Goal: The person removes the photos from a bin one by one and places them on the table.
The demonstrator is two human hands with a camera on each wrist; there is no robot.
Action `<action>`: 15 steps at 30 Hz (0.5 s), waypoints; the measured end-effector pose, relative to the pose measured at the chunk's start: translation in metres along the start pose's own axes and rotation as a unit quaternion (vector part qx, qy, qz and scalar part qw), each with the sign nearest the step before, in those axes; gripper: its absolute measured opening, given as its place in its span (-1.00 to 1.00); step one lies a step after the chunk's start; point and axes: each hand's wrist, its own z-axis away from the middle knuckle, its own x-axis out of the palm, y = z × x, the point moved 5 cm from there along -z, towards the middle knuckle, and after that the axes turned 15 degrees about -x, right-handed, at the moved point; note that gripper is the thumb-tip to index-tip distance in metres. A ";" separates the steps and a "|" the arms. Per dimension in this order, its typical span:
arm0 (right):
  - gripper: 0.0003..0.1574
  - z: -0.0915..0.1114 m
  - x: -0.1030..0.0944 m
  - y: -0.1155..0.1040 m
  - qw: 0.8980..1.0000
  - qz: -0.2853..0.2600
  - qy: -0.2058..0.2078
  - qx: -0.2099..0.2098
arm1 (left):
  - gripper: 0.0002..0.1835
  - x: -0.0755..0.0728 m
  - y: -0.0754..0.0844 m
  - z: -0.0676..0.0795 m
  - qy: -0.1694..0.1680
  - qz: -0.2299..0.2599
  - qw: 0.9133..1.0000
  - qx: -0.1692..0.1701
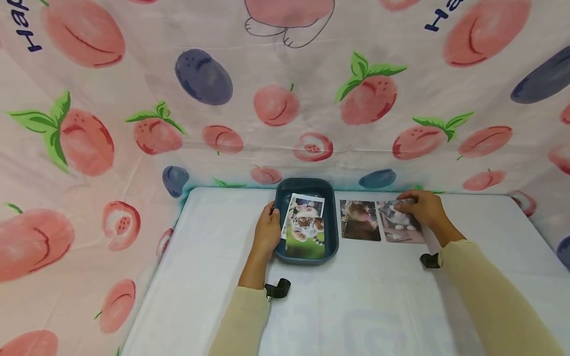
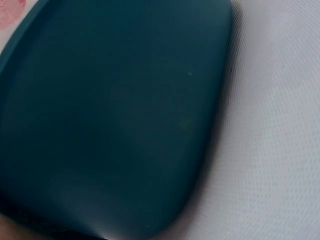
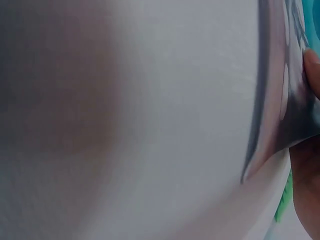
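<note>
In the head view my left hand (image 1: 267, 230) grips the left wall of a dark blue plastic tray (image 1: 332, 222). Inside the tray, a tiger photo card (image 1: 306, 242) overlaps at least one other picture card (image 1: 308, 203). My right hand (image 1: 426, 209) pinches a photo card with a grey-and-white cat (image 1: 403, 231) by its far edge. The right wrist view shows the thumb (image 3: 313, 75) on top of this card (image 3: 272, 120), which bends there. The tray's outer side (image 2: 110, 115) fills most of the left wrist view, leaving the left fingers mostly hidden.
Between the tray and the cat card lies a photo card with a brown animal (image 1: 359, 228). All stand on a white-covered table (image 1: 356, 296). A fruit-printed cloth (image 1: 276, 64) hangs directly behind the table's far edge. Each wrist wears a small black camera (image 1: 280, 288).
</note>
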 end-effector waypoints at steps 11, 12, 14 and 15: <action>-0.51 -0.002 0.003 -0.005 1.000 0.028 0.005 -0.010 | -0.45 0.000 0.000 -0.002 -0.001 -0.008 1.000 0.002; -0.50 -0.002 0.003 -0.006 1.000 0.027 0.003 -0.011 | -0.45 0.000 0.000 -0.002 -0.001 -0.008 1.000 0.002; -0.50 -0.002 0.003 -0.006 1.000 0.028 0.001 -0.012 | -0.45 0.000 0.000 -0.002 0.000 -0.008 1.000 0.001; -0.49 -0.002 0.003 -0.007 0.999 0.030 0.000 -0.013 | -0.45 0.000 0.000 -0.002 0.000 -0.007 1.000 0.002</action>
